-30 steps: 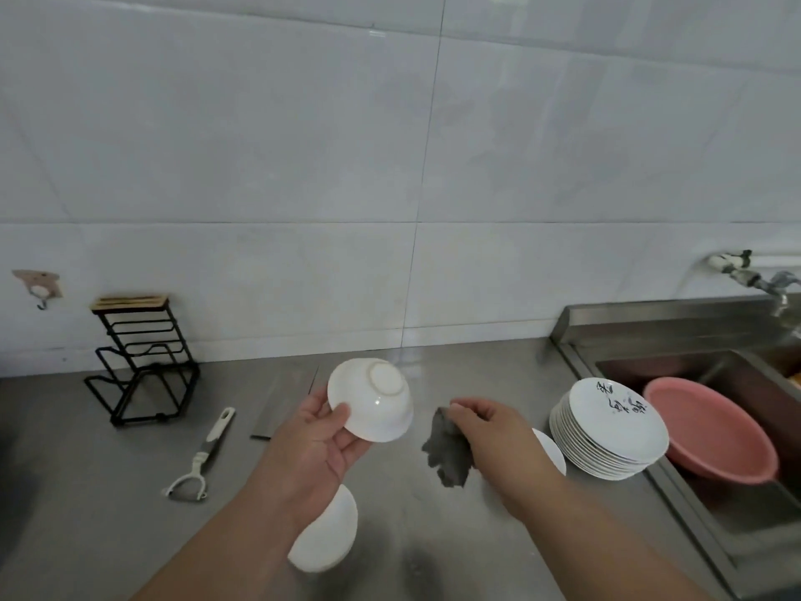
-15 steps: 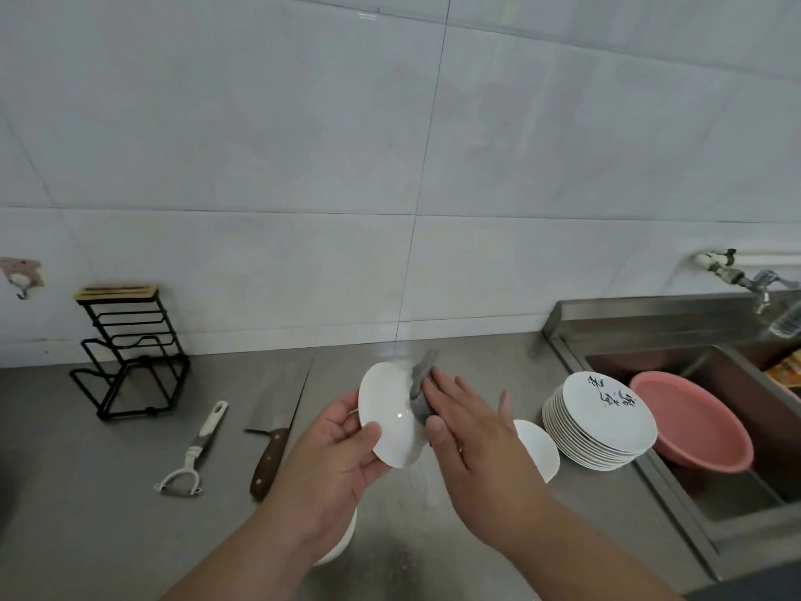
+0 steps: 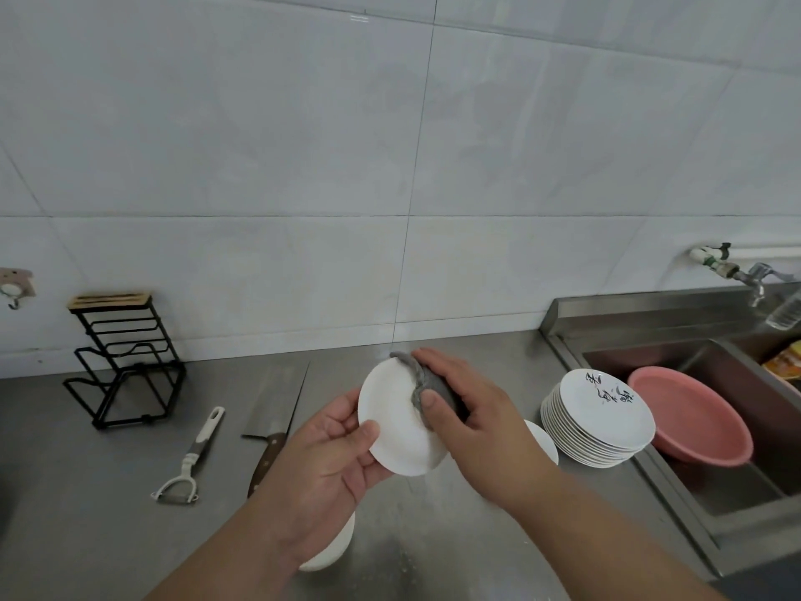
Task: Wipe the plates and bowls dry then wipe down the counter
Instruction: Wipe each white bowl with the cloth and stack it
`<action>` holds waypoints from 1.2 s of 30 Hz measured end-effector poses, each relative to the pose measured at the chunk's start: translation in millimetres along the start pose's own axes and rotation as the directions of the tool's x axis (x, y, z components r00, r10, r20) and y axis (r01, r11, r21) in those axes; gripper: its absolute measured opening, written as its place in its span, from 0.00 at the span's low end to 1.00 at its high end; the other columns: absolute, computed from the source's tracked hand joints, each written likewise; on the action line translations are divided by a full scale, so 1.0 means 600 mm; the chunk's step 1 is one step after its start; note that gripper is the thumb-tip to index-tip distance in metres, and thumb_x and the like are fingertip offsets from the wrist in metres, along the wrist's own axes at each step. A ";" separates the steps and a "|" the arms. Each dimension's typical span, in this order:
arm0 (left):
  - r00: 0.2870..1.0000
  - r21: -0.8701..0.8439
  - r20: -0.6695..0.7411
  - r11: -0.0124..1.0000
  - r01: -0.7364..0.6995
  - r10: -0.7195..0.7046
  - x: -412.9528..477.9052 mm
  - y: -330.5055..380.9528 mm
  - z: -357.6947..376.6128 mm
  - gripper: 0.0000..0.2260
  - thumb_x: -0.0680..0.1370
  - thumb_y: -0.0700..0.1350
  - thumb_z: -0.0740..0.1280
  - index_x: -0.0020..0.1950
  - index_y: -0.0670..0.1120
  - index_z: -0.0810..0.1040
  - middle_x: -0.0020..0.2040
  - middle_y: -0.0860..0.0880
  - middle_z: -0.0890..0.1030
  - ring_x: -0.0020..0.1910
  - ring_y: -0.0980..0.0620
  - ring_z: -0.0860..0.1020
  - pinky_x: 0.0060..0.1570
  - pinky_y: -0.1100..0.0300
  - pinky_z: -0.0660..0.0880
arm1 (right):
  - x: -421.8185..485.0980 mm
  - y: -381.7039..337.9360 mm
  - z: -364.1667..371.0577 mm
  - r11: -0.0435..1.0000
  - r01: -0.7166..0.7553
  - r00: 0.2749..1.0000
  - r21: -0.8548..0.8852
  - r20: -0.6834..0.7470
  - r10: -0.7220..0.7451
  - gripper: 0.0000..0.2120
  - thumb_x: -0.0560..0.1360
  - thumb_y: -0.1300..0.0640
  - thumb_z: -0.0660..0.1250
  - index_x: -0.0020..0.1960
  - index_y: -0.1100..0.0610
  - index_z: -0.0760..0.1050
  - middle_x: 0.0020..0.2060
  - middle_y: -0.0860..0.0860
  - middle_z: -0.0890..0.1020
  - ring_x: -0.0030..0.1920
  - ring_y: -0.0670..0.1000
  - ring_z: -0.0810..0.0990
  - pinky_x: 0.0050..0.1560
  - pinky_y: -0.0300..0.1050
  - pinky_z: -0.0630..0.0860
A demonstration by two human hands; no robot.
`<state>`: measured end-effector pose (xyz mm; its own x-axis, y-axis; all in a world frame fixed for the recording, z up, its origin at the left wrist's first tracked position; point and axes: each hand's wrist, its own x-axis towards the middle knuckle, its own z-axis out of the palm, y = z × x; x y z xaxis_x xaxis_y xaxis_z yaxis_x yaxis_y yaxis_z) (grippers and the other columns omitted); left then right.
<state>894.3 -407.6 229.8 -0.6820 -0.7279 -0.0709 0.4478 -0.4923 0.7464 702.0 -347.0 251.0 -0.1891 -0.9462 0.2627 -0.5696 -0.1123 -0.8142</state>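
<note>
One white bowl (image 3: pixel 394 427) is held above the counter (image 3: pixel 86 535), tipped so that its inside faces the camera. The left hand (image 3: pixel 329 461) pinches its near-left rim, thumb on the inside and fingers behind. The right hand (image 3: pixel 472 418) is curled round one grey cloth (image 3: pixel 427 381), thumb on the inside and fingers over the top, and presses it against the bowl's upper right rim. Two more white bowls are on the counter: one below the held bowl (image 3: pixel 331 550), half hidden by the left forearm, and one to its right (image 3: pixel 542 442), mostly hidden behind the right hand. Further right of the held bowl is one stack of white plates (image 3: pixel 602 444); the rims are too close to count. The top plate bears black brush writing that cannot be read. Beyond the stack, one pink basin (image 3: pixel 693 414) leans in the steel sink (image 3: pixel 737 514), under one tap (image 3: pixel 754 275). Left of the held bowl lie one cleaver (image 3: pixel 273 409) and one peeler (image 3: pixel 190 461), and further left, at the wall, stands one black wire rack (image 3: pixel 125 362).
</note>
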 end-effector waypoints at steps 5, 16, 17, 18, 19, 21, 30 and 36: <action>0.999 -0.015 -0.028 0.999 -0.042 0.042 0.009 -0.014 0.021 0.25 0.76 0.36 0.65 0.75 0.42 0.71 0.70 0.38 0.78 0.69 0.39 0.77 0.62 0.45 0.79 | -0.014 0.007 0.022 0.986 -0.156 0.987 -0.062 -0.046 0.153 0.25 0.82 0.33 0.52 0.78 0.36 0.62 0.69 0.36 0.73 0.61 0.44 0.78 0.62 0.59 0.80; 0.995 0.012 -0.099 1.000 0.004 -0.002 0.036 -0.033 0.091 0.18 0.85 0.41 0.59 0.73 0.39 0.73 0.68 0.36 0.79 0.67 0.38 0.79 0.60 0.46 0.80 | -0.015 0.030 -0.035 0.996 0.060 0.996 0.068 -0.077 -0.055 0.20 0.81 0.54 0.57 0.71 0.45 0.73 0.66 0.37 0.76 0.70 0.45 0.74 0.67 0.38 0.70; 0.995 -0.007 -0.097 1.000 -0.007 0.007 0.035 -0.043 0.099 0.17 0.85 0.41 0.61 0.73 0.39 0.74 0.68 0.36 0.79 0.67 0.39 0.79 0.60 0.47 0.80 | -0.020 0.033 -0.040 0.998 0.027 0.996 0.064 -0.087 -0.021 0.19 0.81 0.52 0.56 0.71 0.44 0.72 0.66 0.36 0.76 0.69 0.44 0.74 0.67 0.38 0.70; 0.996 -0.025 -0.091 1.000 -0.011 0.009 0.034 -0.053 0.107 0.18 0.84 0.41 0.62 0.73 0.39 0.74 0.69 0.36 0.78 0.67 0.39 0.78 0.60 0.47 0.80 | -0.025 0.036 -0.045 0.999 -0.006 0.996 0.044 -0.093 0.010 0.19 0.81 0.48 0.55 0.71 0.43 0.72 0.65 0.35 0.75 0.69 0.42 0.73 0.67 0.38 0.70; 0.996 -0.037 -0.086 0.999 -0.010 0.007 0.033 -0.065 0.115 0.19 0.83 0.42 0.62 0.73 0.39 0.74 0.70 0.35 0.77 0.68 0.39 0.78 0.61 0.48 0.79 | -0.031 0.041 -0.050 0.999 -0.040 0.994 0.021 -0.097 0.042 0.20 0.81 0.45 0.53 0.71 0.42 0.71 0.65 0.35 0.75 0.68 0.40 0.73 0.67 0.38 0.70; 0.997 -0.049 -0.081 0.999 0.011 -0.015 0.033 -0.086 0.128 0.22 0.81 0.42 0.62 0.75 0.39 0.72 0.72 0.35 0.75 0.69 0.37 0.76 0.63 0.46 0.78 | -0.040 0.050 -0.061 0.993 -0.115 0.989 -0.001 -0.096 0.115 0.24 0.79 0.39 0.50 0.71 0.40 0.70 0.65 0.35 0.74 0.66 0.36 0.72 0.66 0.37 0.70; 0.968 0.116 -0.206 0.979 0.168 -0.142 0.058 -0.087 0.171 0.22 0.83 0.47 0.59 0.71 0.34 0.74 0.65 0.33 0.80 0.64 0.34 0.79 0.60 0.42 0.80 | -0.067 0.103 -0.147 0.985 0.172 0.982 -0.001 0.085 -0.171 0.21 0.83 0.48 0.55 0.75 0.46 0.70 0.70 0.41 0.71 0.72 0.47 0.71 0.72 0.39 0.66; 0.990 0.065 -0.111 0.993 0.095 -0.087 0.053 -0.139 0.203 0.19 0.80 0.36 0.65 0.72 0.35 0.73 0.68 0.35 0.78 0.66 0.38 0.79 0.61 0.47 0.80 | -0.101 0.144 -0.138 0.920 -0.192 0.975 0.342 -0.040 0.218 0.21 0.78 0.34 0.54 0.70 0.26 0.66 0.67 0.37 0.74 0.57 0.47 0.77 0.63 0.59 0.76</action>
<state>764.9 -331.4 246.0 -0.6497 -0.7309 -0.2089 0.3425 -0.5268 0.7780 597.9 -274.2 207.9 -0.3408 -0.9349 0.0992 -0.2142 -0.0255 -0.9765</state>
